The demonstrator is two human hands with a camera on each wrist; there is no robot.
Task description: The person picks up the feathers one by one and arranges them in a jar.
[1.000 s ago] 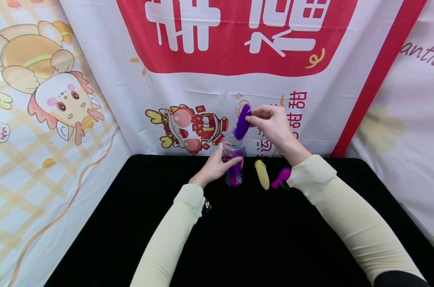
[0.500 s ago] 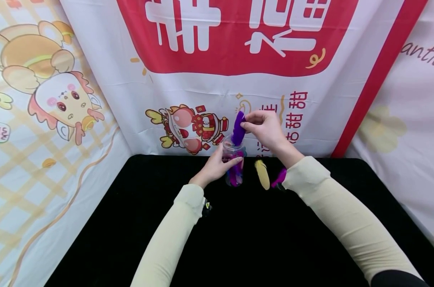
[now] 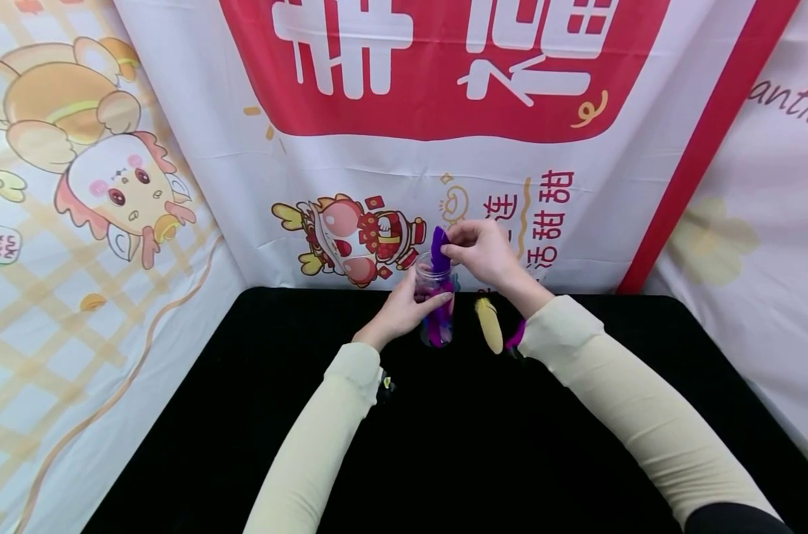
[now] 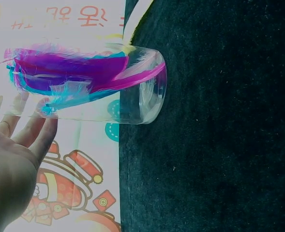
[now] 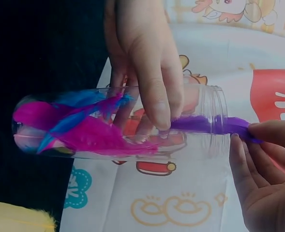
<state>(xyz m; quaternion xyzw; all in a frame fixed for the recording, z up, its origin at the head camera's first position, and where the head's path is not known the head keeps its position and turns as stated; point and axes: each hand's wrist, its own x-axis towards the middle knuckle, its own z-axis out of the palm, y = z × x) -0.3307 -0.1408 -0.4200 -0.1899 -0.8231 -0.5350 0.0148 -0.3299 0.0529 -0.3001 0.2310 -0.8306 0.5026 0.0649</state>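
My left hand (image 3: 400,305) grips a clear jar (image 3: 425,273) around its side, near the table's back edge. Blue, magenta and purple feathers lie inside the jar, plainest in the right wrist view, where magenta feathers (image 5: 91,133) fill its lower part. At the mouth, my right hand (image 3: 487,256) pinches the top of a purple feather (image 3: 438,248) between thumb and fingers. In the right wrist view the lower part of that purple feather (image 5: 195,124) is inside the jar's neck. The left wrist view shows the left fingers (image 4: 43,137) against the jar wall.
On the black table (image 3: 444,437), a yellow feather (image 3: 489,326) lies just right of the jar. A magenta feather (image 3: 516,335) is beside it, partly hidden by the right sleeve. A printed white cloth (image 3: 363,170) hangs directly behind the table.
My right hand has moved down and left, bringing the purple feather from above the jar into its mouth. The left hand and jar have stayed in place.
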